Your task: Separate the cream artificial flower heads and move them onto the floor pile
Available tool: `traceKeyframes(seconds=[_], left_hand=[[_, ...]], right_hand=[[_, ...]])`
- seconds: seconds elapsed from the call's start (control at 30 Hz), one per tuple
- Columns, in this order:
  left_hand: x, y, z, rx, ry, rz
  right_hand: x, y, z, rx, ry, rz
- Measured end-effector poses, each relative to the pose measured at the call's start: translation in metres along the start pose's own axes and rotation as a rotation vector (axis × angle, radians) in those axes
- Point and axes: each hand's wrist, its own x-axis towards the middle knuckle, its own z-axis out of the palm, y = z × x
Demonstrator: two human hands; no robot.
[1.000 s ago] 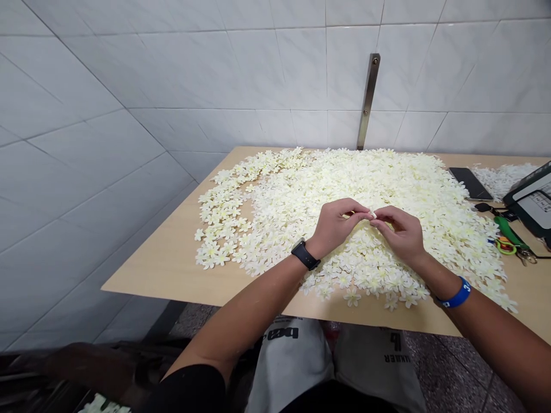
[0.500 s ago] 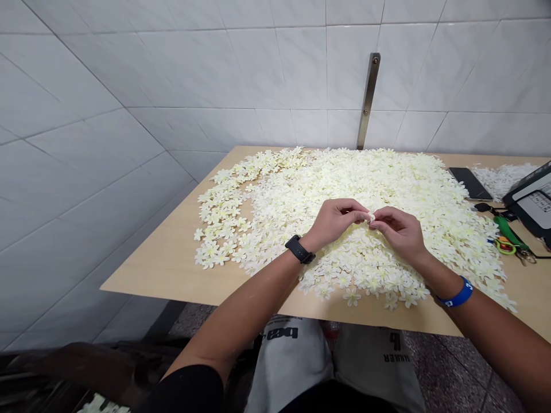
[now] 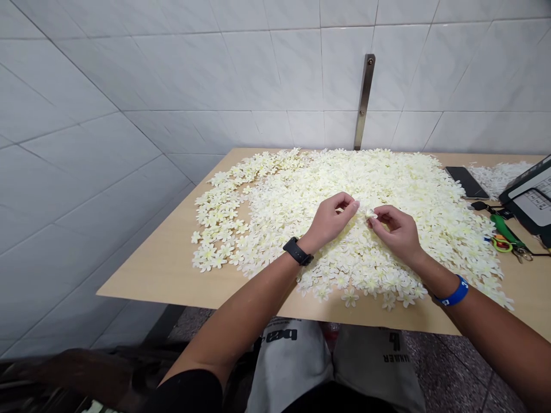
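Observation:
My right hand pinches a small white artificial flower between thumb and fingertips, above the heap. A short gap to its left, my left hand has its thumb and forefinger pressed together; whether anything tiny is between them I cannot make out. Beneath both hands spreads a wide heap of loose white artificial flowers with pale yellow centres. The heap lies on a tan board-like tabletop.
At the right lie a dark phone, small white pieces, a black-and-white device, a green-handled tool and a yellow-green ring. A metal bar is fixed to the tiled wall behind the table.
Both hands met at the fingertips around the flower before; now my left hand has drawn away leftward, and the flower stays in my right hand, its petals more visible. The view shifted slightly.

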Motion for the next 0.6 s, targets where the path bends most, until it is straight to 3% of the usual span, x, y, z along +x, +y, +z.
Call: traceKeyframes(seconds=[0.1, 0.3, 0.4, 0.5, 0.6], left_hand=[[-0.002, 0.000, 0.002, 0.175, 0.101, 0.088], [-0.007, -0.001, 0.008, 0.172, 0.031, 0.328], [-0.009, -0.003, 0.012, 0.175, 0.072, 0.417], [-0.010, -0.002, 0.013, 0.175, 0.106, 0.432], [-0.011, 0.000, 0.012, 0.148, 0.106, 0.354]], right_hand=[[0.001, -0.001, 0.000, -0.042, 0.068, -0.001], [0.002, -0.007, 0.000, -0.131, 0.091, -0.024], [0.002, -0.008, 0.000, -0.138, 0.061, -0.034], [0.001, -0.008, 0.000, -0.114, 0.037, -0.022], [0.001, -0.009, -0.001, -0.087, 0.021, -0.004]])
